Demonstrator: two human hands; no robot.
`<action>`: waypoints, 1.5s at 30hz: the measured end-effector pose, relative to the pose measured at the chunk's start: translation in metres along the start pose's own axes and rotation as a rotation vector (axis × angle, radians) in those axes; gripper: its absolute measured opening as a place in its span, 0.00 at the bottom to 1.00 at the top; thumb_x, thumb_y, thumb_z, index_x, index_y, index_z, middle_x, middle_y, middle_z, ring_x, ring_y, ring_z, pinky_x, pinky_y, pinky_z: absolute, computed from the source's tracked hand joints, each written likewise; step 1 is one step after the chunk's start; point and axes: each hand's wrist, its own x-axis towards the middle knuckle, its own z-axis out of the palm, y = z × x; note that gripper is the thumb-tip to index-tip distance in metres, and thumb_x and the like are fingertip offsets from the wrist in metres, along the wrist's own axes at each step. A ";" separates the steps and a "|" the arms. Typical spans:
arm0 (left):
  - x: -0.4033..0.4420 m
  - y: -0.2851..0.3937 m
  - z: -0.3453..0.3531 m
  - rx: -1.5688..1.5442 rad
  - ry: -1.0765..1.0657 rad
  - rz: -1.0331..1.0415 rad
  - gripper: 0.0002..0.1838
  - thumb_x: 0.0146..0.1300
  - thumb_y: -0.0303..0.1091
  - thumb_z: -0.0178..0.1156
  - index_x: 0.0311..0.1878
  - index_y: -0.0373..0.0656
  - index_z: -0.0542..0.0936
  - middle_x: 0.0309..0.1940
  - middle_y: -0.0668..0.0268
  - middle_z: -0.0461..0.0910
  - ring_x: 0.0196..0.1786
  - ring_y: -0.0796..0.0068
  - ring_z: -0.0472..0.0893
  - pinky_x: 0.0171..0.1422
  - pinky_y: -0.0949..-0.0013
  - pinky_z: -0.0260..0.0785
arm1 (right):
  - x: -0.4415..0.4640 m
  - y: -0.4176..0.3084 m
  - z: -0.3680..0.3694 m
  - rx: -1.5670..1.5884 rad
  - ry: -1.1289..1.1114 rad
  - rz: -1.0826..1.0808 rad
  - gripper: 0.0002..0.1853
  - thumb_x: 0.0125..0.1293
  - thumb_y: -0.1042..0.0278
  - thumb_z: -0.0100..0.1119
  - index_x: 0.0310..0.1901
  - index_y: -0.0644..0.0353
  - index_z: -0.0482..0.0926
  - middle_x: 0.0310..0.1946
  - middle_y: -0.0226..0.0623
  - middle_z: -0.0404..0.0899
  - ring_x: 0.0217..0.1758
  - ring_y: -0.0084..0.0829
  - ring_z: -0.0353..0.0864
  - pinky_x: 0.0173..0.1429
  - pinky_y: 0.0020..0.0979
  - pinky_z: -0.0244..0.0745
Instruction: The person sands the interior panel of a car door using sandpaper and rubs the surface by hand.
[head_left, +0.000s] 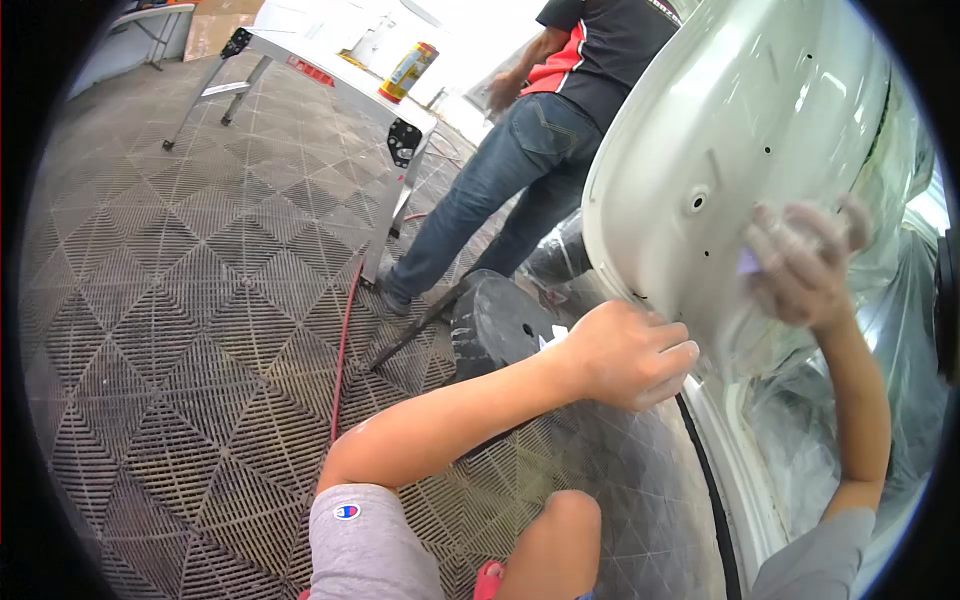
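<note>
A glossy white car door panel with several small holes fills the upper right. Against its inner face is my right hand, blurred by motion, with its fingers bent over a small purple piece that looks like sandpaper. By the panel's lower edge, my left hand is closed with its fingers curled. Whether it grips the edge or something small is hidden. Pale dust shows on the fingers of this hand.
Clear plastic sheeting hangs at right. A round black stool stands beyond my left forearm. Another person stands behind it. A folding work platform carries a yellow-red can. A red hose crosses the grated floor.
</note>
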 end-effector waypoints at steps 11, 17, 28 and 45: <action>-0.002 -0.002 -0.013 -0.007 0.014 0.023 0.09 0.45 0.29 0.69 0.29 0.45 0.77 0.17 0.74 0.69 0.18 0.75 0.73 0.20 0.69 0.65 | -0.007 -0.003 -0.001 0.027 -0.026 0.065 0.07 0.53 0.59 0.66 0.35 0.44 0.84 0.45 0.22 0.84 0.56 0.28 0.79 0.69 0.49 0.64; -0.002 -0.003 -0.018 -0.057 0.043 0.021 0.09 0.46 0.28 0.69 0.30 0.45 0.78 0.17 0.73 0.71 0.18 0.75 0.74 0.21 0.68 0.67 | -0.024 -0.013 -0.003 0.186 -0.127 -0.319 0.12 0.56 0.58 0.65 0.41 0.46 0.88 0.50 0.21 0.86 0.56 0.31 0.79 0.71 0.54 0.60; -0.005 -0.010 -0.020 0.002 -0.014 -0.019 0.10 0.49 0.34 0.69 0.28 0.46 0.75 0.19 0.71 0.73 0.22 0.72 0.79 0.23 0.66 0.71 | -0.001 0.024 0.002 -0.040 0.046 -0.074 0.09 0.59 0.57 0.63 0.40 0.39 0.89 0.48 0.12 0.86 0.57 0.23 0.80 0.76 0.48 0.54; 0.000 -0.016 -0.041 0.012 -0.005 -0.004 0.09 0.43 0.25 0.68 0.29 0.44 0.78 0.15 0.74 0.70 0.16 0.74 0.74 0.20 0.71 0.66 | -0.016 0.023 0.007 0.161 -0.030 -0.081 0.15 0.58 0.65 0.64 0.47 0.46 0.89 0.52 0.25 0.89 0.66 0.38 0.77 0.79 0.50 0.45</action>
